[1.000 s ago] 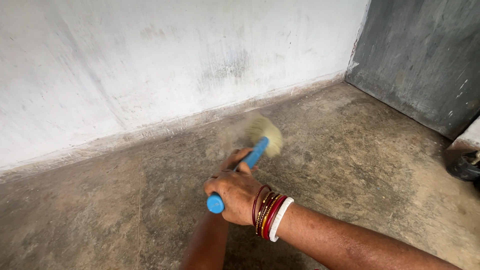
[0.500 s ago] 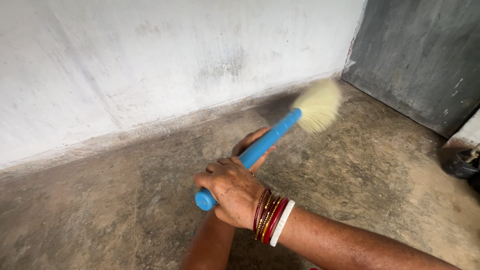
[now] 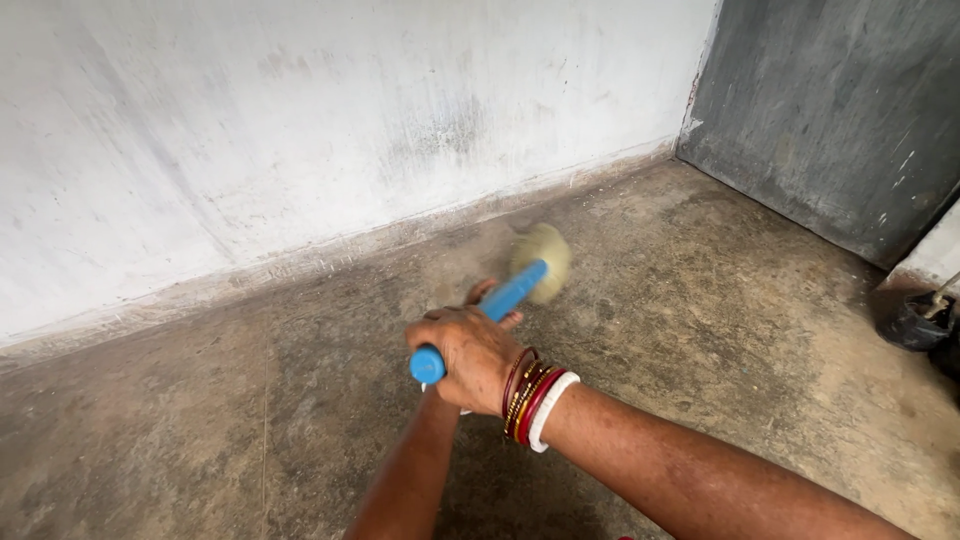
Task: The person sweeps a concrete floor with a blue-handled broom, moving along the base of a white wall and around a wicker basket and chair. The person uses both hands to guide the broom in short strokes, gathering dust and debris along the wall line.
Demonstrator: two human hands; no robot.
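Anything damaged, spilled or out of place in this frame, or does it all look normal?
Nothing is spilled or broken. Both hands, right hand and left hand, grip the blue-handled brush; its pale bristles are motion-blurred. The white wall is scuffed with grey smudges, and the concrete floor is dusty and stained. A dark object is cut off at the right edge.

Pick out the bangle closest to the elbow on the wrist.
The white bangle on the right hand; the others are red and gold, nearer the knuckles.
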